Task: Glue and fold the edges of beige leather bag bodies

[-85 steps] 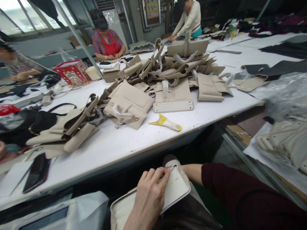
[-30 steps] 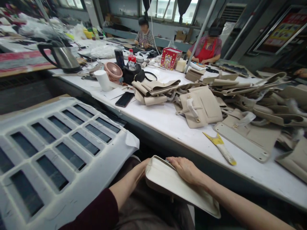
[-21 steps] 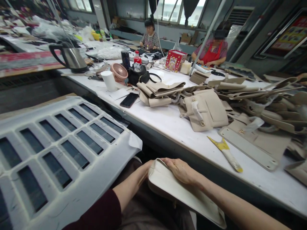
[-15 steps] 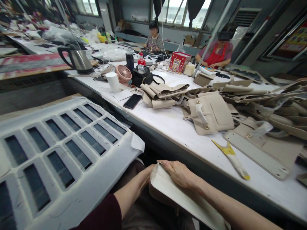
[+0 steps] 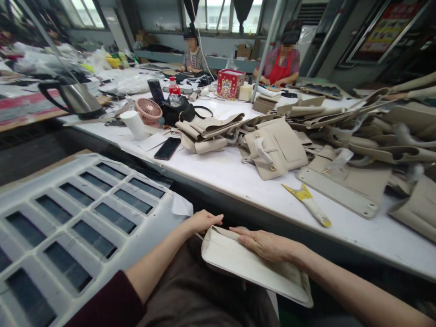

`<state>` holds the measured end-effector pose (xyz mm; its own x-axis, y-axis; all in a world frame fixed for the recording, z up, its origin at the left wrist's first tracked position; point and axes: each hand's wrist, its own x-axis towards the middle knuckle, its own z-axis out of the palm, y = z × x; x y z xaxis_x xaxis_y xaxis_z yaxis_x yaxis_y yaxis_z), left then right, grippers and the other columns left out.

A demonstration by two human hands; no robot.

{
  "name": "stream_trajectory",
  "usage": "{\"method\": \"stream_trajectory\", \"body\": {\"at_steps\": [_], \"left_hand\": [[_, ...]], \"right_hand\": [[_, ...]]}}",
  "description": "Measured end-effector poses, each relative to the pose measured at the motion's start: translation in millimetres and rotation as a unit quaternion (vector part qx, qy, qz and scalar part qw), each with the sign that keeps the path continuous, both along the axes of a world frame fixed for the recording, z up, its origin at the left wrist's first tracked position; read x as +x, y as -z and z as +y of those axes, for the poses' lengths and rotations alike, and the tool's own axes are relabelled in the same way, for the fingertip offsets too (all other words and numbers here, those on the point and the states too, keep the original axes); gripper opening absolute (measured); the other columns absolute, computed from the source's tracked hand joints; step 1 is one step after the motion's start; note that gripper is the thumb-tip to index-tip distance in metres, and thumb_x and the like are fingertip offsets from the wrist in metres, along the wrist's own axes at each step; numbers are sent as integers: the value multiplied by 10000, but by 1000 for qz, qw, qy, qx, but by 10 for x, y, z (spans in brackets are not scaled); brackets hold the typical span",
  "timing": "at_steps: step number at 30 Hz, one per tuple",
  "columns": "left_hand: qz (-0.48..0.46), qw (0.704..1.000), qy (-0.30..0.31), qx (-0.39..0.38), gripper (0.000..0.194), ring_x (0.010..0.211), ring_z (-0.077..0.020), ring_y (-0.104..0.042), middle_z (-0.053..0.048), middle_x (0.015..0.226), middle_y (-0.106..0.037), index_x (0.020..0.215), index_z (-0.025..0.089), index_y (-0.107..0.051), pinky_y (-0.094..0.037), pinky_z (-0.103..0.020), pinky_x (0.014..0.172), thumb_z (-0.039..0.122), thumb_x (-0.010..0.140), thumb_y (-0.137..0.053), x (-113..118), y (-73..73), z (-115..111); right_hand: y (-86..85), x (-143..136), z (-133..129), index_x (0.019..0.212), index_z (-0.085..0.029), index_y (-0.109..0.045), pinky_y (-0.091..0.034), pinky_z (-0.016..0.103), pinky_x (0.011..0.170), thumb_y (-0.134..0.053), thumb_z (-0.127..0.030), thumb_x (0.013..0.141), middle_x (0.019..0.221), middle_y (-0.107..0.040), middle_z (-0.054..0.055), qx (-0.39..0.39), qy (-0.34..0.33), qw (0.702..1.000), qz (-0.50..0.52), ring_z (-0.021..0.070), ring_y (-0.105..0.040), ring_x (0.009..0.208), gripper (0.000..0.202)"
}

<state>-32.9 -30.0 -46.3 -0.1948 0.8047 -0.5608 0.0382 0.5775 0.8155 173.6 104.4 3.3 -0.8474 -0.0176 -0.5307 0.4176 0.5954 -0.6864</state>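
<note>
A cream leather handbag (image 5: 252,261) lies tilted over my lap, its long pale panel facing up. My right hand (image 5: 262,243) grips its far upper edge, thumb on top and the other fingers mostly hidden behind. At the bag's left end is my left hand (image 5: 204,221), closed, with its thumb side pointing right. Whatever those fingers hold is hidden, and I cannot tell if they touch the bag. On the white table (image 5: 218,177) beyond, a scraper-like tool with yellow ends (image 5: 308,202) rests near a pale strap-shaped panel (image 5: 337,193).
Beige bag pieces (image 5: 275,147) pile up along the table's right side. A phone (image 5: 167,148), white roll (image 5: 133,125), pink fan (image 5: 149,111) and kettle (image 5: 76,97) stand further left. A tray with dark rectangular slots (image 5: 91,236) sits at my left. Two people work across the table.
My left hand has come out from behind the bag's end to its upper left. My right hand has slid back along the edge. The view has turned right, and the bag's near end now shows.
</note>
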Motion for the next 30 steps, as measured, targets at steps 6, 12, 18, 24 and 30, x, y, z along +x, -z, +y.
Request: {"method": "stream_trajectory", "body": {"at_steps": [6, 12, 18, 24, 30], "left_hand": [[63, 978, 199, 25, 452, 810, -228, -649, -25, 876, -755, 938, 175, -787, -460, -253, 694, 543, 681, -729, -84, -369, 90], [28, 971, 236, 3, 447, 821, -228, -660, -15, 939, -753, 992, 190, -773, -497, -266, 749, 482, 655, -747, -132, -343, 114], [14, 971, 239, -9, 425, 774, -206, -649, -12, 898, -752, 974, 186, -780, -491, -251, 718, 482, 674, -727, -140, -300, 143], [141, 957, 254, 15, 372, 825, -211, -649, 10, 831, -751, 945, 232, -786, -450, -221, 657, 504, 716, -673, -36, -327, 136], [221, 942, 249, 40, 442, 879, -238, -664, -27, 911, -752, 985, 217, -764, -473, -254, 718, 555, 716, -669, 98, -360, 164]], "right_hand": [[-129, 555, 347, 1474, -351, -364, -307, 450, 1129, -343, -621, 978, 1448, -477, 2, -60, 17, 997, -50, 291, -462, 1303, 565], [-132, 891, 495, 1399, -280, -499, -383, 378, 1077, -453, -567, 954, 1356, -571, 7, -187, 76, 979, -24, 290, -516, 1251, 532], [-101, 808, 410, 1361, -269, -555, -423, 391, 1026, -467, -526, 944, 1297, -617, 11, -137, 110, 984, -41, 307, -579, 1157, 498], [-111, 477, 202, 1347, -363, -555, -496, 358, 843, -451, -430, 955, 1171, -686, -18, -27, 73, 997, 0, 276, -653, 987, 412], [-61, 150, -89, 1078, -282, -742, -494, 335, 753, -488, -460, 916, 908, -739, 18, 21, 113, 991, 62, 253, -663, 814, 350]]}}
